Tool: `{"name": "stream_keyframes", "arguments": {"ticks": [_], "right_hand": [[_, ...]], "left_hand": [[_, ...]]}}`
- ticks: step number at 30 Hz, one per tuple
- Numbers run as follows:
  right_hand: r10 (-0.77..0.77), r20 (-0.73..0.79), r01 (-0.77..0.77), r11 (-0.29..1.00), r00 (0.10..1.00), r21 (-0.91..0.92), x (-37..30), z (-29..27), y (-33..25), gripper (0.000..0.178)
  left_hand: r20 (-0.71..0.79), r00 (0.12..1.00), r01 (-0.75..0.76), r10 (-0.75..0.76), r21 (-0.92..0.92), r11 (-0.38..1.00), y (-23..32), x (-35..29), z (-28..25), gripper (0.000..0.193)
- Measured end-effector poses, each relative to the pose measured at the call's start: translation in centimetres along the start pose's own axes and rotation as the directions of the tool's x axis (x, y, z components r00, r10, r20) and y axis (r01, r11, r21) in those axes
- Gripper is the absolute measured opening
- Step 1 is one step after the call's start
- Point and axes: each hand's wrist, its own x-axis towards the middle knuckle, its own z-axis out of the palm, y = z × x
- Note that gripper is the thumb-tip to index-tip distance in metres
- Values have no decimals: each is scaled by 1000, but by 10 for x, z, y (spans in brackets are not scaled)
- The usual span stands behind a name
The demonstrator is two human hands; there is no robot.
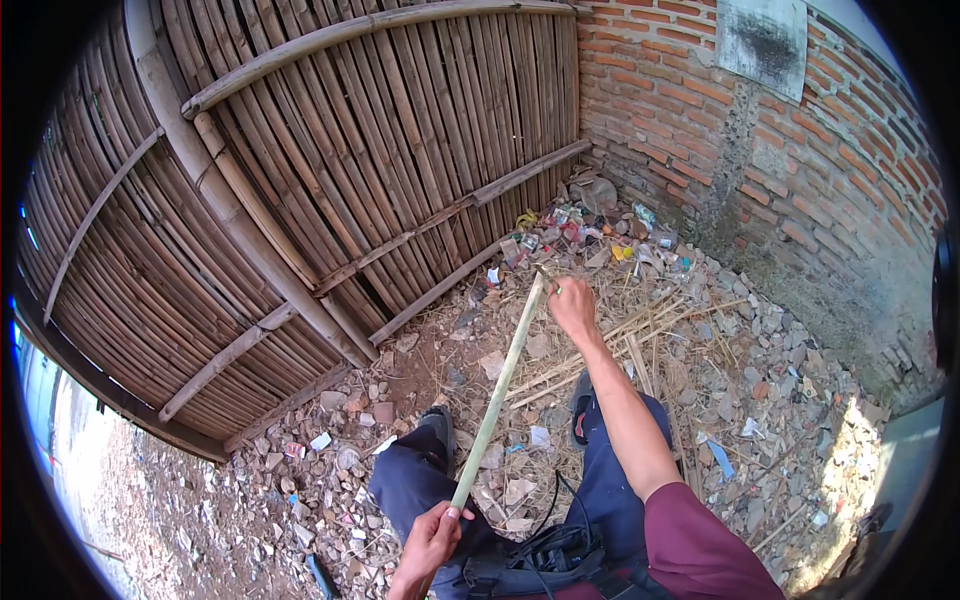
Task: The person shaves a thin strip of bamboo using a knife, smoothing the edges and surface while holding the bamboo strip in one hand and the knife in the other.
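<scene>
Head view: left hand (432, 537) grasps a long, flat, pale-green strip (503, 385); right hand (573, 307) clenched at its tip, contents unclear.

A slatted bamboo fence (400, 140) and brick wall (660, 115), 2 sides of a corner, border rubble (775, 370) and litter (575, 222).

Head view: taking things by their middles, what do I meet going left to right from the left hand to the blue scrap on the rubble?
Left hand, long pale-green strip, right hand, blue scrap.
</scene>
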Motion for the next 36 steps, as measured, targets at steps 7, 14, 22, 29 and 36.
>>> {"name": "stream_keyframes", "arguments": {"ticks": [7, 14, 22, 29, 36], "right_hand": [[-170, 92, 174, 984, 981, -30, -13, 3, -48, 14], [149, 57, -145, 987, 987, -74, 13, 8, 32, 23], [318, 719, -96, 938, 618, -332, 4, -20, 57, 30], [198, 748, -53, 975, 633, -214, -32, -58, -15, 57], [34, 729, -15, 999, 684, -32, -33, -74, -46, 55]], "left_hand": [[-22, 998, 49, -51, -97, 994, -6, -6, -7, 34], [53, 996, 79, -78, -16, 997, -1, -20, -8, 32], [-143, 965, -154, 218, 363, 919, 17, 3, -29, 31], [-320, 873, -118, 369, 594, 796, 70, 14, -42, 27], [-347, 820, -72, 455, 726, 684, 77, 26, -42, 24]]}}
